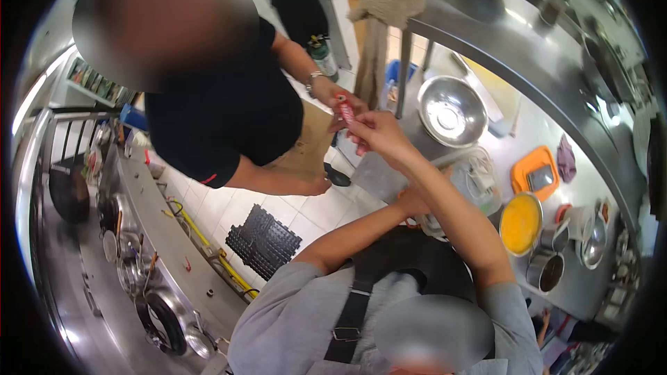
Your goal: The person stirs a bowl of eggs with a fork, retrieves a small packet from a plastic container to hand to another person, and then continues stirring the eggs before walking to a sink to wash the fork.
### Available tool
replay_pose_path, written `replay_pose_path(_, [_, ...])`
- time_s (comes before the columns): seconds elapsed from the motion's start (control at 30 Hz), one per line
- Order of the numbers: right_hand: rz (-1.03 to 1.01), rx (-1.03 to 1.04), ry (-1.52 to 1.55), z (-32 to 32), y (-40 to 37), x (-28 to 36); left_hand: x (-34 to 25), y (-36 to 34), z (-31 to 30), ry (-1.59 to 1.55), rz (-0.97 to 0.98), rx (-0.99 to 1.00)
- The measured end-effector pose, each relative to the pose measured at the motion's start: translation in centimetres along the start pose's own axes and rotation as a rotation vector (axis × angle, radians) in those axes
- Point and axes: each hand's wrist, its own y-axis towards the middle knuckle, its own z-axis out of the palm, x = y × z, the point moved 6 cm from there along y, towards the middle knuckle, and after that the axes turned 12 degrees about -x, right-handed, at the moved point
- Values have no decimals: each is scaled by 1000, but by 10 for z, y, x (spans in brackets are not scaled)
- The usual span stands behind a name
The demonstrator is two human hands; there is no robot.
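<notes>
In front of me, my right hand (379, 133) pinches a small red lighter-shaped object (347, 110) with white lettering. A co-worker's hand (339, 101) is on the same object from the other side, so both hands touch it. My left hand (415, 201) is lower, partly covered by my right forearm, beside a clear plastic container (490, 200); its fingers are mostly hidden. The co-worker, in a dark shirt and brown apron (309, 142), stands facing me at the left. Their other hand (321, 185) hangs near the apron.
The steel counter at right holds a metal bowl (452, 112), an orange tray (535, 172), a pan of yellow liquid (520, 224) and small pots (545, 269). A steel shelf (486, 42) overhangs it. Stoves with pans (132, 274) line the left; a black mat (264, 239) lies on the floor.
</notes>
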Motion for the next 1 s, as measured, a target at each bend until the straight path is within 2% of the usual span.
replay_pose_path(0.1, [-47, -49, 25, 0, 4, 4, 14, -9, 25, 75, 71, 24])
replay_pose_path(0.13, [-10, -43, 41, 0, 7, 4, 9, -2, 16, 77, -31, 44])
replay_pose_path(0.17, [-39, -44, 24, -1, 14, 2, 18, -6, 23, 88, -7, -10])
replay_pose_path(0.2, [-162, -101, -20, -4, 26, -5, 8, 3, 14, 90, -80, 81])
replay_pose_path(0.23, [-198, -111, 95, -7, 13, 8, -2, 11, 5, 101, -151, 174])
replay_pose_path(0.27, [-222, -132, 81, -14, 11, 13, 3, 10, 9, 161, -149, 176])
replay_pose_path(0.3, [-176, -124, 127, -23, 4, 10, 6, 8, 13, 227, -148, 174])
replay_pose_path(0.37, [-97, -89, 233, -42, -9, 9, -10, 22, -2, 136, -127, 178])
replay_pose_path(0.43, [-240, -44, -123, -83, -46, 18, -19, 31, -8, 70, -99, 162])
replay_pose_path(0.53, [-548, -193, -416, -193, -116, 15, -30, 36, -15, 6, -111, 82])
replay_pose_path(0.57, [-262, -220, -338, -245, -135, -2, -41, 39, -24, -2, -158, 34])
replay_pose_path(0.6, [-206, -336, -285, -293, -166, 8, -46, 39, -29, -7, -208, -19])
replay_pose_path(0.63, [-182, -452, -245, -361, -184, -12, -49, 37, -31, 7, -196, -57])
replay_pose_path(0.67, [-95, -574, -331, -416, -208, -11, -52, 34, -32, 21, -181, -92])
replay_pose_path(0.7, [-20, -887, -479, -475, -231, -21, -56, 33, -33, 34, -161, -125])
replay_pose_path(0.73, [-80, -936, -480, -523, -250, -32, -59, 33, -33, 56, -158, -129])
replay_pose_path(0.8, [-73, -1092, -790, -631, -278, -83, -62, 33, -33, 93, -149, -139])
replay_pose_path(0.9, [64, -1232, -873, -705, -302, -133, -60, 26, -41, 49, -189, -302])
replay_pose_path(0.97, [78, -1230, -907, -728, -299, -157, -75, 16, -66, 142, -186, -393])
replay_pose_path(1.0, [87, -1224, -925, -736, -296, -170, -86, 10, -84, 139, -221, -359])
